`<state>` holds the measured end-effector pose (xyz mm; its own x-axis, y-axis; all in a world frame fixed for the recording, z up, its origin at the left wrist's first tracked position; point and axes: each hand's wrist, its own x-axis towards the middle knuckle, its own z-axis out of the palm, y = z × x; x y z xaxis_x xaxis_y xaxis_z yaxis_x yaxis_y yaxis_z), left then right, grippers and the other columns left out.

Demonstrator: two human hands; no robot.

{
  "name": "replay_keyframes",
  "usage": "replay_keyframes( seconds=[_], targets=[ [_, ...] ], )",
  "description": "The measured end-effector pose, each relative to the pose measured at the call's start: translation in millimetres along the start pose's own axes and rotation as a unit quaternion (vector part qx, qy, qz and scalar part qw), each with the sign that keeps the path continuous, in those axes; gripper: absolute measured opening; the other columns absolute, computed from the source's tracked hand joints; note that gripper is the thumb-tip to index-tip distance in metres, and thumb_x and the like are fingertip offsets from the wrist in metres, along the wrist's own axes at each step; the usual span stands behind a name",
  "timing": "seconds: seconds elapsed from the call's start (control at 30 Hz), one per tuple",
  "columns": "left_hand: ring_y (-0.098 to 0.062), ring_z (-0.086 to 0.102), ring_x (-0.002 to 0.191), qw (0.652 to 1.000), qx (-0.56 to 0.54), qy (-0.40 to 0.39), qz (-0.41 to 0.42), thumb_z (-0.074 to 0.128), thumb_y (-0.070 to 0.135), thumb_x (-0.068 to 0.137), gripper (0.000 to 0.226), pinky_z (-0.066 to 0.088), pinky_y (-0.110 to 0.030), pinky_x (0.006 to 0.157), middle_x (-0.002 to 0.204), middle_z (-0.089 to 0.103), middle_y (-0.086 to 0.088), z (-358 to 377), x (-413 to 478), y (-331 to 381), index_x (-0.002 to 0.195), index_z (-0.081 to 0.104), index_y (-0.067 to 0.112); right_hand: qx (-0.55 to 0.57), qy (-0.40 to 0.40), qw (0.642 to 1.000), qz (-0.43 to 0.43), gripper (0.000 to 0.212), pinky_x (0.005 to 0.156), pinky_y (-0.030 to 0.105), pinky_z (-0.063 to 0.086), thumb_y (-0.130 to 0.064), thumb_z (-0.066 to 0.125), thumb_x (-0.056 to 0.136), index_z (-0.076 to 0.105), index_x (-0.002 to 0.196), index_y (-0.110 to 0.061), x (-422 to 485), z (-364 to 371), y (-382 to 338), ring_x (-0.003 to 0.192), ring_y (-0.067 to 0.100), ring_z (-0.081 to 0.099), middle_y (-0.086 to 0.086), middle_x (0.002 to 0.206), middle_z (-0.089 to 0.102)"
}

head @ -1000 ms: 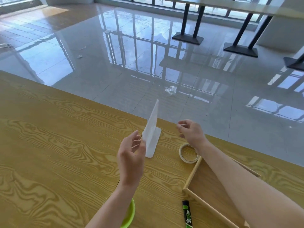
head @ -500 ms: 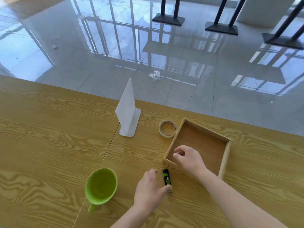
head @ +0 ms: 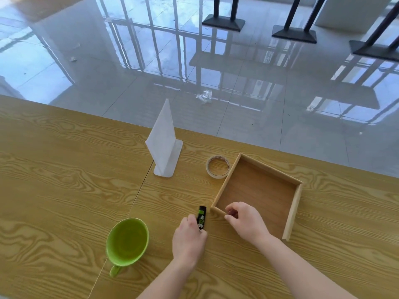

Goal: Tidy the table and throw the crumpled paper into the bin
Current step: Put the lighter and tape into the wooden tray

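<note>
- Floor [head: 259, 130]: lg glossy grey tiles w/ thin dark grout lines; highly reflective.
- Window reflection [head: 151, 39]: frame w/ vertical bars mirrored on the floor, upper left to centre.
- Light: daylight; bright patches on the floor at left and right edges.
- Brown floor zone [head: 32, 9]: warmer tone, top left corner.
- Black bases: three flat plates w/ dark posts, top right, at [head: 223, 22], [head: 294, 36] and [head: 373, 49]; each mirrored in the tiles.
- White wall section [head: 345, 14]: behind the bases, top right.
- Table [head: 64, 169]: yellow-brown wood-grain top, fills lower half; far edge slopes down left to right.
- Seam [head: 138, 195]: thin line betw. two top panels, centre to bottom edge.
</note>
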<state>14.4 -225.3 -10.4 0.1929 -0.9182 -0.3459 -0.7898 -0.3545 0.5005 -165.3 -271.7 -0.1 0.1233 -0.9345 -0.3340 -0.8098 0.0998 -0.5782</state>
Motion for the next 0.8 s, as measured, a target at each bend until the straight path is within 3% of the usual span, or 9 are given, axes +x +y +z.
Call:
replay_keyframes(
  seconds=[0.17,0.27,0.37,0.53,0.63,0.8],
  targets=[
    [-0.024,0.062,0.09,1.0,-0.005,0.019,-0.021,0.059,0.025,0.084,0.028,0.051,-0.035,0.077,0.101,0.062,-0.001,-11.0,27.1,1.1,0.11,0.054,0.018,-0.017,0.069,0.997,-0.026,0.014,0.068,0.016,0.044,-0.021,0.065,0.091,0.07,0.104,-0.021,22.9,-6.3,-12.9,0.083,0.007,0.059,-0.01,0.088,0.062],
    [-0.023,0.06,0.087,0.999,-0.01,0.026,-0.028,0.059,0.024,0.083,0.027,0.05,-0.034,0.075,0.098,0.062,-0.001,-14.6,41.1,4.6,0.109,0.054,0.017,-0.045,0.097,0.992,-0.066,0.017,0.079,0.026,0.051,-0.017,0.063,0.093,0.07,0.108,-0.015,54.8,-13.1,-31.6,0.093,0.016,0.061,-0.002,0.097,0.065],
    [-0.023,0.06,0.082,0.999,-0.006,0.029,-0.028,0.058,0.028,0.085,0.024,0.051,-0.035,0.073,0.095,0.06,-0.001,-15.8,49.6,7.6,0.105,0.054,0.016,-0.119,0.082,0.985,-0.098,0.021,0.087,0.034,0.05,-0.017,0.061,0.094,0.067,0.114,-0.012,87.5,-14.6,-49.2,0.104,0.022,0.055,0.003,0.105,0.063],
    [-0.02,0.06,0.079,0.999,0.006,0.04,-0.009,0.059,0.034,0.089,0.021,0.048,-0.03,0.067,0.094,0.06,0.0,-14.6,64.4,7.0,0.101,0.053,0.017,-0.279,0.057,0.952,-0.115,0.007,0.085,0.037,0.044,-0.014,0.061,0.091,0.064,0.097,-0.015,121.3,-6.3,-67.9,0.096,0.026,0.053,0.005,0.1,0.062],
    [-0.017,0.056,0.076,0.999,-0.005,0.042,-0.022,0.059,0.027,0.085,0.019,0.042,-0.027,0.065,0.09,0.06,0.001,-15.8,75.5,7.5,0.1,0.054,0.017,-0.303,0.052,0.945,-0.108,0.01,0.084,0.038,0.043,-0.006,0.059,0.089,0.063,0.095,-0.013,128.3,-0.3,-68.9,0.093,0.027,0.054,0.007,0.098,0.062],
    [-0.017,0.059,0.083,0.996,-0.05,0.035,-0.061,0.062,0.029,0.078,0.024,0.046,-0.03,0.073,0.088,0.063,0.005,-17.9,84.5,5.4,0.1,0.058,0.02,-0.275,0.058,0.951,-0.13,0.025,0.075,0.036,0.04,0.007,0.052,0.083,0.061,0.095,-0.013,132.4,2.6,-64.8,0.084,0.026,0.055,0.007,0.093,0.063]
  ],
)
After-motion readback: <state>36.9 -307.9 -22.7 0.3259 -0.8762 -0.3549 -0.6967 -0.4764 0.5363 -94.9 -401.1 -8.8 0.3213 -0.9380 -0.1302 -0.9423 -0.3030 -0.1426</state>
